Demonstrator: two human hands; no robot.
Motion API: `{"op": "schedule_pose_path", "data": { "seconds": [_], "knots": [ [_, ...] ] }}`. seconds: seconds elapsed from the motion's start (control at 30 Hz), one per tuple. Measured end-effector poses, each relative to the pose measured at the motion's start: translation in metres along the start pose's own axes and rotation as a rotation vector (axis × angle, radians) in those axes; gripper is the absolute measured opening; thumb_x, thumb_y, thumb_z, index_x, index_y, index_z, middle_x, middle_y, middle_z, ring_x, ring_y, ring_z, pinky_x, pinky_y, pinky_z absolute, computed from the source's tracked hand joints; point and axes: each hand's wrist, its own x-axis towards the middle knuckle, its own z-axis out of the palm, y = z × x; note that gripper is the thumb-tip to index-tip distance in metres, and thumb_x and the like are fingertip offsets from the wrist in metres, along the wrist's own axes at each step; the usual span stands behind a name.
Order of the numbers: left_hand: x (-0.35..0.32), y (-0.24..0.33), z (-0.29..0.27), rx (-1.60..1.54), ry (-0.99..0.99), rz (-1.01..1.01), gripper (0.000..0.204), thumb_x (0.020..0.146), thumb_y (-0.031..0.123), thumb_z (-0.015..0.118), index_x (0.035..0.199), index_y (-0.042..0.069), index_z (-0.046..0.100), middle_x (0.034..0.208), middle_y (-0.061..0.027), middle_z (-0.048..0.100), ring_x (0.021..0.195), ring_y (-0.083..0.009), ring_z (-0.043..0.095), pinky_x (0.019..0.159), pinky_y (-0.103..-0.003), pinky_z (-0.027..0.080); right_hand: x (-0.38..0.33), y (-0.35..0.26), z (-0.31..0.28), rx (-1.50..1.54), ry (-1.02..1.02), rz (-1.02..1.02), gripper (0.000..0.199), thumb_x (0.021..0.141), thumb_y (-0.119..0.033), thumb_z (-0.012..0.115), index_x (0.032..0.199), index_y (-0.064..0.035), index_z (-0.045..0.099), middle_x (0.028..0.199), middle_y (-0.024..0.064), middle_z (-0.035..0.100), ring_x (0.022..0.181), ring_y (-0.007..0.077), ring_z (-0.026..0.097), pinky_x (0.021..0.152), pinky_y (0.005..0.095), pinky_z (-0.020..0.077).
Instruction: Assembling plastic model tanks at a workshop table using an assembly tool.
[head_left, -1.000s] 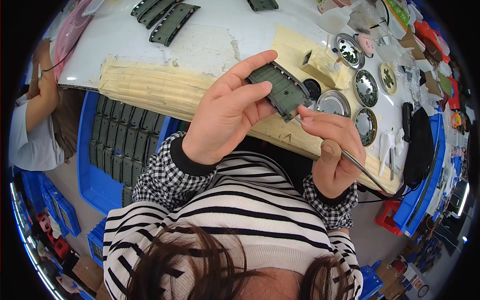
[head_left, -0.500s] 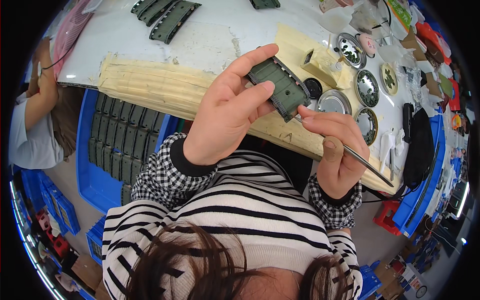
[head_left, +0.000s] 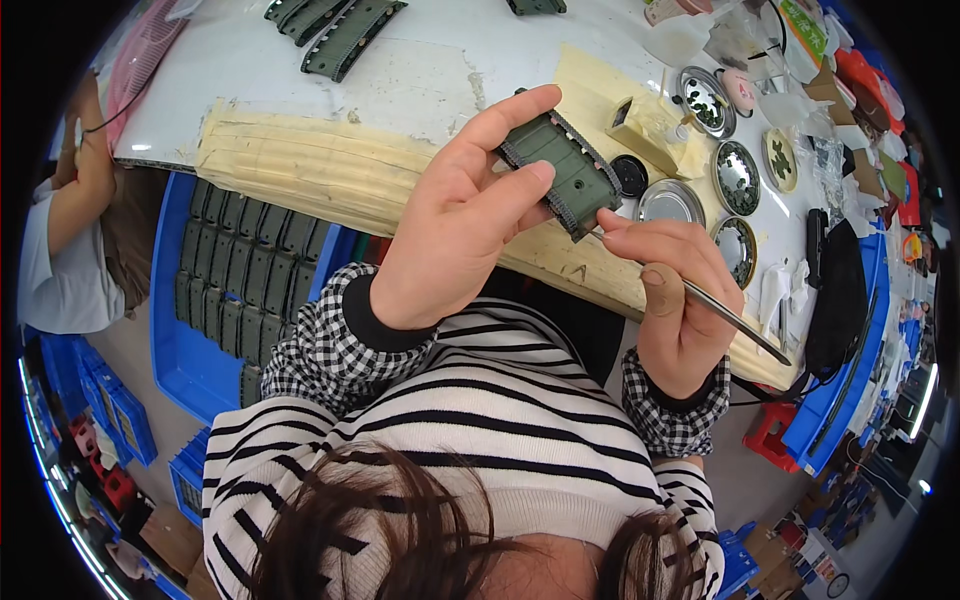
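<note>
My left hand (head_left: 462, 225) grips a dark green model tank hull (head_left: 566, 172) with tracks along its sides, thumb on its face and index finger stretched past its far corner. My right hand (head_left: 682, 290) is closed around a thin metal tool (head_left: 738, 322), held like a pen with its thick end pointing back to the lower right. The tool's front end is near the hull's right lower corner; whether it touches cannot be made out. To the right of the hull stand a small black round lid (head_left: 629, 176) and a shiny metal dish (head_left: 671, 205).
Dishes of small green parts (head_left: 736, 178) stand at the right, beside a tape-covered block (head_left: 655, 138). More green hulls (head_left: 352, 38) lie at the table's far left. A blue crate (head_left: 190, 375) full of hulls sits below left. Another person's arm (head_left: 85, 185) shows at the left edge.
Both hands and the hull have shifted only a few pixels to the right. My grip on the hull and on the tool stays the same.
</note>
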Motion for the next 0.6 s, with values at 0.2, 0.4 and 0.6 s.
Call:
{"op": "schedule_pose_path", "data": {
  "seconds": [0.2,0.4,0.6],
  "knots": [
    [0.0003,-0.0006,0.0,-0.039,0.011,-0.008,0.05,0.099,0.007,0.043,0.147,0.002,0.031,0.127,-0.0196,0.056,0.118,-0.0267,0.058,0.1,-0.038,0.049,-0.0027,-0.0029,0.0058,-0.051,0.023,-0.003,0.032,0.1,-0.022,0.051,0.096,0.0051,0.068,0.095,0.0186,0.067,0.095,0.0298,0.068,0.083,0.0336,0.0508],
    [-0.0005,0.0011,0.0012,-0.081,-0.02,-0.002,0.051,0.098,0.007,0.043,0.147,0.001,0.03,0.132,-0.0131,0.051,0.124,-0.0289,0.054,0.102,-0.039,0.047,-0.0079,-0.0014,0.0073,-0.071,0.041,-0.116,0.017,0.088,-0.007,0.066,0.102,0.0023,0.067,0.101,0.0183,0.067,0.098,0.0297,0.068,0.079,0.0334,0.0556],
    [-0.0006,0.0019,0.0014,-0.077,-0.04,-0.002,0.051,0.099,0.008,0.044,0.148,0.001,0.029,0.134,-0.0125,0.049,0.125,-0.0301,0.053,0.103,-0.039,0.047,-0.009,-0.0039,0.0052,-0.107,0.021,-0.146,0.02,0.087,-0.006,0.067,0.104,0.0029,0.066,0.103,0.0187,0.066,0.1,0.0306,0.068,0.082,0.034,0.0558]
  ]
}}
